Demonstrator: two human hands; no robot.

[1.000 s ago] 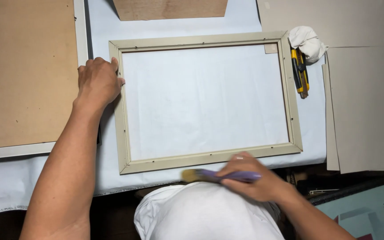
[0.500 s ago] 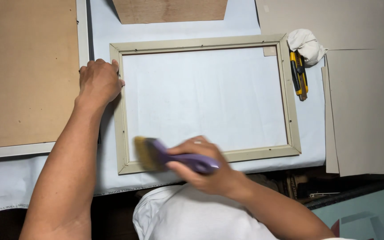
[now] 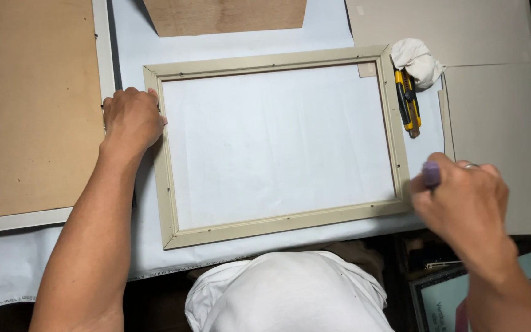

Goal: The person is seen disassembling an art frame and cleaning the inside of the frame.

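Right hand [image 3: 465, 206], lower right of the picture: half a second ago it lay over the bottom rail near the lower left corner; now it sits just past the lower right corner, fingers curled tight round a purple brush handle [image 3: 431, 174], only the handle end showing, bristles hidden. Wooden frame [image 3: 278, 222], centre: pale beige, lying flat on the white sheet [image 3: 278, 141] that covers the worktop, position unchanged. Left hand [image 3: 131, 120], left of centre: unmoved, fingers bent and pressed together on the frame's left rail near its upper corner. Brown board [image 3: 32, 104], left: its white border just beside the left hand, narrow gap only. Grey card sheets [image 3: 505, 123], right: edge close to the frame's right rail, right hand overlapping them. Yellow utility knife [image 3: 407, 99] and crumpled white cloth [image 3: 417, 60], upper right, in the strip between frame and card. Open room: inside the frame, bare sheet throughout. Brown panel [image 3: 225, 15], top centre, apart from the top rail.
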